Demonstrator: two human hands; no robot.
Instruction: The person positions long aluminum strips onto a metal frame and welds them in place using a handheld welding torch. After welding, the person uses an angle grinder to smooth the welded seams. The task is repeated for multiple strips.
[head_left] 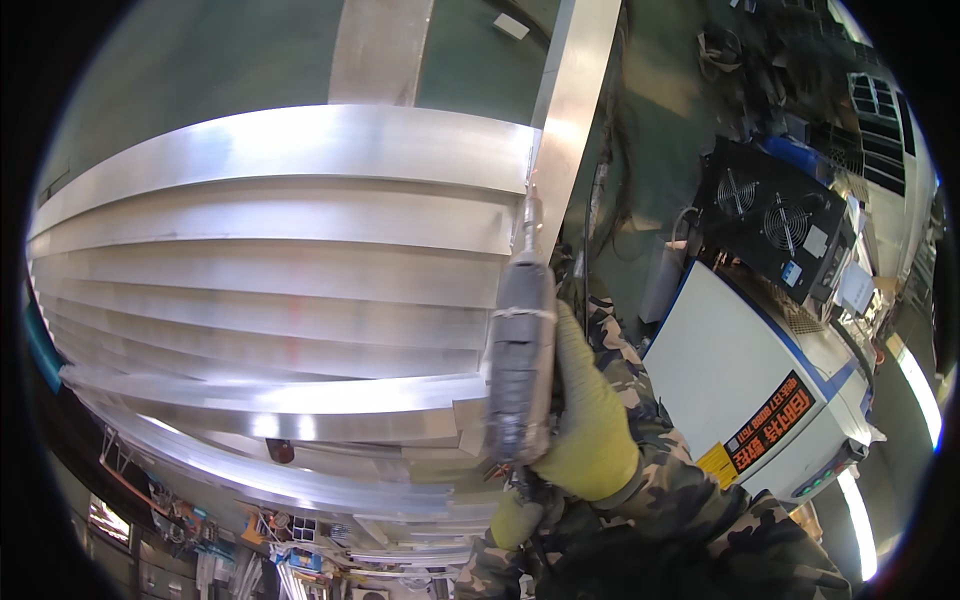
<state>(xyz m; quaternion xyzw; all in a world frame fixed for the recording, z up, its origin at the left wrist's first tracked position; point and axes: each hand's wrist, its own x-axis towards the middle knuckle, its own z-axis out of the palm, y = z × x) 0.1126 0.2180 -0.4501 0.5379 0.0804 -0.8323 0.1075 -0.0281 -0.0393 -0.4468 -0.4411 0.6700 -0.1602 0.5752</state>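
Note:
My right hand [588, 435], in a yellow-green work glove, is wrapped round a dark grey welding gun [520, 345]. The gun's narrow nozzle points away from me. Its tip is at the corner where the top slat of a louvred metal panel [300, 215] meets a long metal bar [572, 100]; I cannot tell whether it touches. Lower down, close behind the gun, my left hand [512, 522], also gloved, appears closed around the gun's dark cable [543, 555]. The left fingers are partly hidden.
A white and blue machine cabinet [735, 375] stands at the right, with a black box with two fans [775, 215] beyond it. Cables [598, 190] run along the green floor beside the bar. A wide flat metal piece [380, 50] extends beyond the panel. Shelves and stock [300, 550] appear at the lower left.

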